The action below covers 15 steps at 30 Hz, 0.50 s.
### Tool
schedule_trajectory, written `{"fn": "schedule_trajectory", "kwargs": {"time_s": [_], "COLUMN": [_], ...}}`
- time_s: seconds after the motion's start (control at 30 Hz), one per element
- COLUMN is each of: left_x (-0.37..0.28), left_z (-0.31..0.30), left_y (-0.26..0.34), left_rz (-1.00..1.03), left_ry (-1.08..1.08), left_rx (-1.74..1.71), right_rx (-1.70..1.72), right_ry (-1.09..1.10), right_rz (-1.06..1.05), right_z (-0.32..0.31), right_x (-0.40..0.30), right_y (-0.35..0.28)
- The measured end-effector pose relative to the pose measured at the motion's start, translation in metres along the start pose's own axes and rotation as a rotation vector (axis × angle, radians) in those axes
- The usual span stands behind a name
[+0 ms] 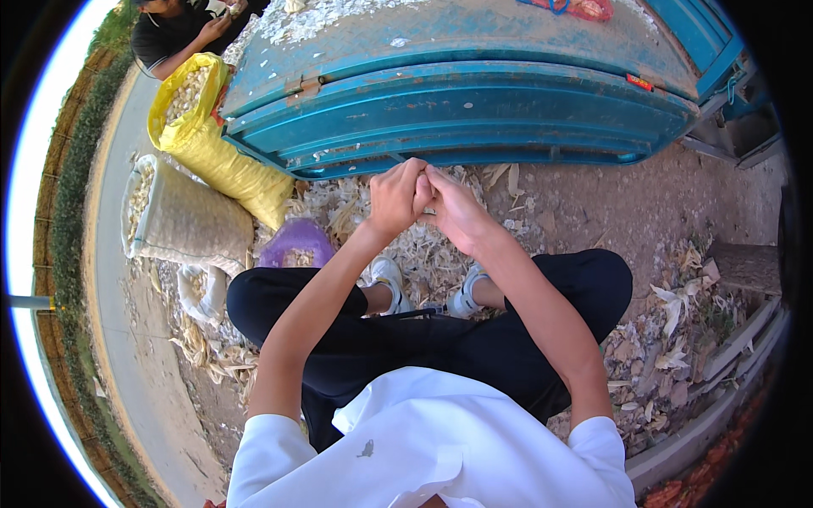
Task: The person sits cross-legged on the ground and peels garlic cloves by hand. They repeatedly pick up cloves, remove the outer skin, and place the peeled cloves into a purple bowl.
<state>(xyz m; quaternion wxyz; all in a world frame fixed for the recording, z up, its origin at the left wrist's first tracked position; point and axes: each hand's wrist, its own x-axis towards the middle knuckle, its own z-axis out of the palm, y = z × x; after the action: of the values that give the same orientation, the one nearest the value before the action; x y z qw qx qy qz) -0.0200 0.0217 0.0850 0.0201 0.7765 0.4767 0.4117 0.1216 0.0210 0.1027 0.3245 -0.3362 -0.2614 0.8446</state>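
My left hand (400, 195) and my right hand (458, 206) meet in front of me, their curled fingers touching. Whether something small sits between the fingers cannot be told. Both hands are above ground littered with papery peelings (356, 206), close to the lower edge of a blue metal tailgate (470, 114). To the left, a yellow woven sack (222, 159) of pale garlic-like pieces leans against the tailgate. Below it lies a whitish mesh sack (190, 213) with similar pieces, and near my knee is a purple bag (298, 238).
Another person (184, 38) is at the upper left, beside the blue truck bed (457, 35), which bears scattered peelings and a red mesh bag (584, 7). A small white sack (202, 293) stands left of my knee. Wooden boards (718, 406) edge the right side.
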Motion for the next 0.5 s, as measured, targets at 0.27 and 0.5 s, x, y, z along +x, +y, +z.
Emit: {"fn": "schedule_trajectory", "kwargs": {"time_s": [0.27,0.5], "left_x": [-0.003,-0.017], "left_z": [0.011,0.020], "left_y": [0.005,-0.003], "left_rz": [-0.113,-0.190], "left_ry": [0.009,-0.016], "left_rx": [-0.073,-0.003], "right_rx": [-0.019,-0.081], "right_ry": [0.055,0.191], "right_rz": [0.004,-0.049], "right_z": [-0.004,-0.005], "right_x": [0.001,0.016], "right_y": [0.002,0.024]}}
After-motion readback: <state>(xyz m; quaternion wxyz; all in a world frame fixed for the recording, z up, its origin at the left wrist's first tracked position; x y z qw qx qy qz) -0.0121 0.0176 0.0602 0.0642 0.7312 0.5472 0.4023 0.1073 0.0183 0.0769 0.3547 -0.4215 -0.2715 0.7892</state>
